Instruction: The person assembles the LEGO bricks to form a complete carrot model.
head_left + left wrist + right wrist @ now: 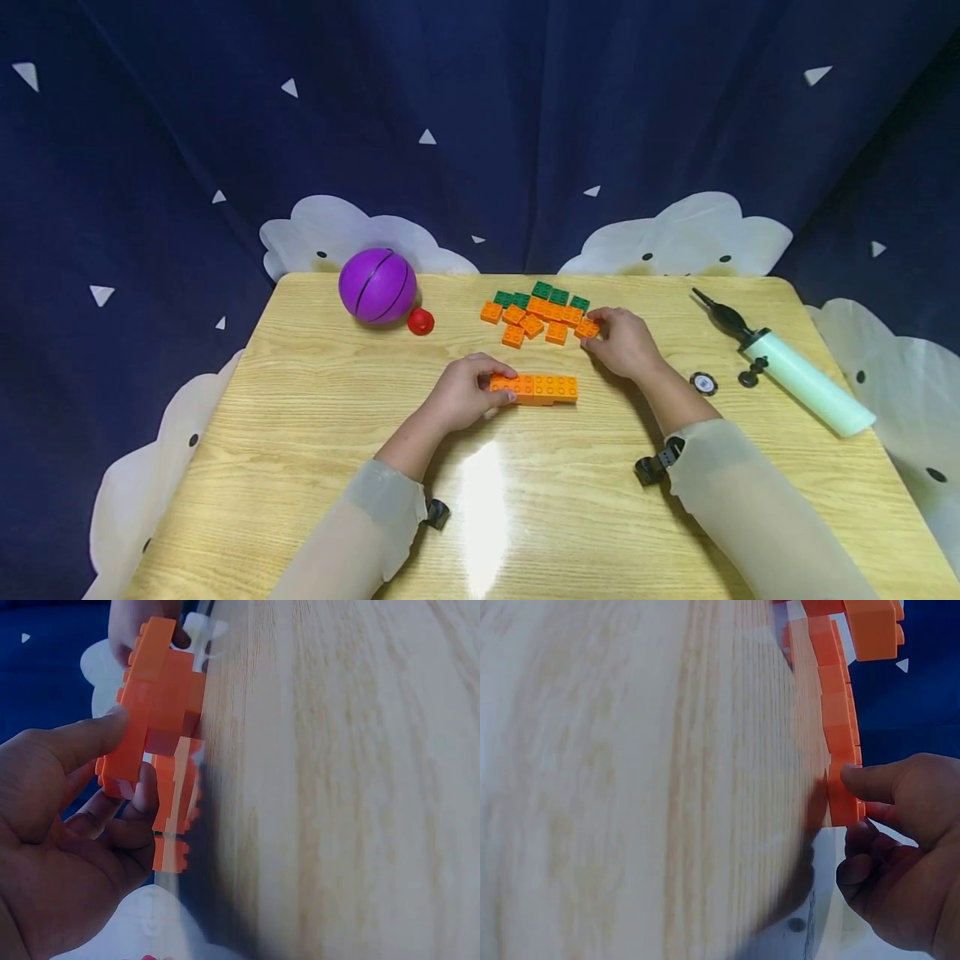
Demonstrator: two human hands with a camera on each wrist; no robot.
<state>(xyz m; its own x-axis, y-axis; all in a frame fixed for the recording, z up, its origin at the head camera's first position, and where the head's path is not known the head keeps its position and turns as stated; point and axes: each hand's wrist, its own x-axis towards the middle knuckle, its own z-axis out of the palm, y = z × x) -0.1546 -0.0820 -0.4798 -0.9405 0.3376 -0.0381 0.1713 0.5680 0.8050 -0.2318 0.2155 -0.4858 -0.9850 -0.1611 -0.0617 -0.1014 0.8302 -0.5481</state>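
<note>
My left hand grips the left end of a bar of joined orange building bricks, thumb on the near side. In the left wrist view the bar has studs on one face and more bricks stepped beneath it, held just above the tabletop. Farther back, my right hand pinches a single orange brick at the right end of a loose group. The right wrist view shows the thumb against the side of that brick, which stands on the table. Orange bricks and green bricks lie to its left.
A purple ball and a small red object sit at the back left. On the right lie a hand pump, a black game piece and a poker chip. A dark curtain hangs behind the wooden table.
</note>
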